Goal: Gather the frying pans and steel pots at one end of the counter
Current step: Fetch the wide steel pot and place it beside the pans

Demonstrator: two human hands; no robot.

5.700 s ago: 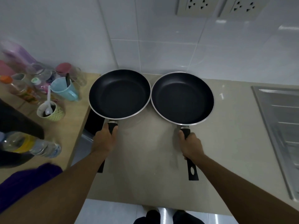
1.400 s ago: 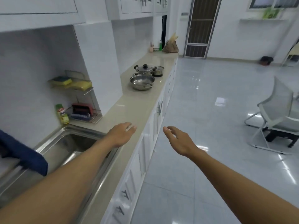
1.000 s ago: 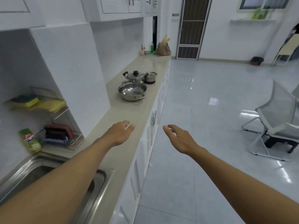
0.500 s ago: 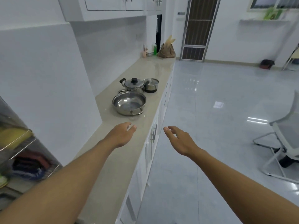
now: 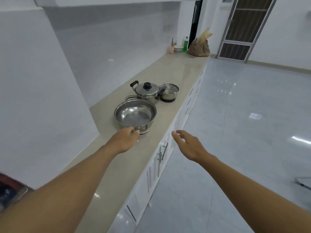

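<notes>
Three steel pots stand together on the long beige counter (image 5: pixel 161 78). Nearest is a wide open steel pot (image 5: pixel 135 115) with loop handles. Behind it sits a lidded steel pot (image 5: pixel 146 91) with a black knob, and to its right a small steel pot (image 5: pixel 168 92). My left hand (image 5: pixel 125 137) reaches the near handle of the wide pot, fingertips touching it, fingers curling but not closed around it. My right hand (image 5: pixel 187 144) hovers open over the floor beside the counter's edge, holding nothing. No frying pans are in view.
A white wall block (image 5: pixel 42 98) juts out on the left of the counter. At the counter's far end stand a brown bag (image 5: pixel 199 46), a green bottle (image 5: pixel 185 46) and small jars. White cabinet doors (image 5: pixel 161 153) run below. Glossy tiled floor on the right.
I have moved forward along the counter, so the pots are much closer. My left hand has reached the wide pot's near handle. The sink and rack have dropped out of view.
</notes>
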